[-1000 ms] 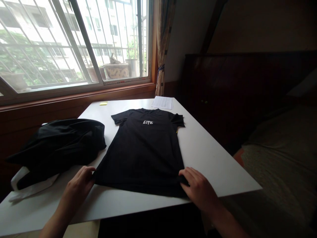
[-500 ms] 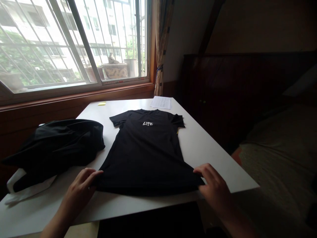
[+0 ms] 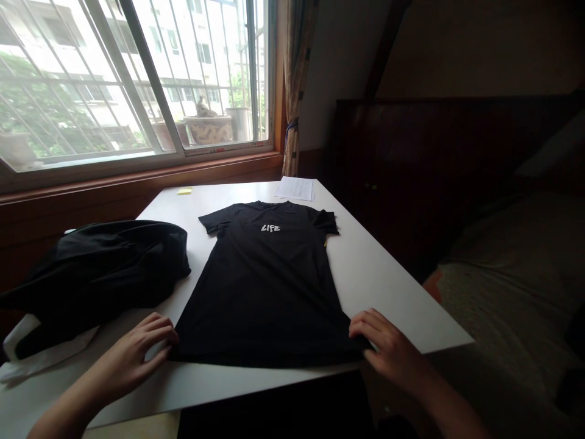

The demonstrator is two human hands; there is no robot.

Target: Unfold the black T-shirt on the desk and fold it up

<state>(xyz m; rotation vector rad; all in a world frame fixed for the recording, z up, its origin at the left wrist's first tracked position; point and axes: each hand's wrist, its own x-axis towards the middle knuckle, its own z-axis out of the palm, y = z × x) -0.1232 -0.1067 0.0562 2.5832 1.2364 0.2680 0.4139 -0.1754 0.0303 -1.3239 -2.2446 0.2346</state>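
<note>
A black T-shirt (image 3: 269, 286) with white lettering on its chest lies spread on the white table (image 3: 384, 274), its collar toward the far end and its hem along the near edge. My left hand (image 3: 148, 347) pinches the hem's left corner between curled fingers and thumb. At the hem's right corner, my right hand (image 3: 379, 341) grips the fabric. The fingertips of both hands are partly lost against the dark cloth.
Left of the shirt is a heap of black clothing (image 3: 109, 262) with a white piece (image 3: 50, 353) under it. Papers (image 3: 295, 188) and a yellow note (image 3: 184, 191) lie at the table's far end, below the window (image 3: 137, 79).
The hem now lies flatter and slightly nearer me. My left hand has shifted a little left and down, its fingers more arched. The view has shifted slightly.
</note>
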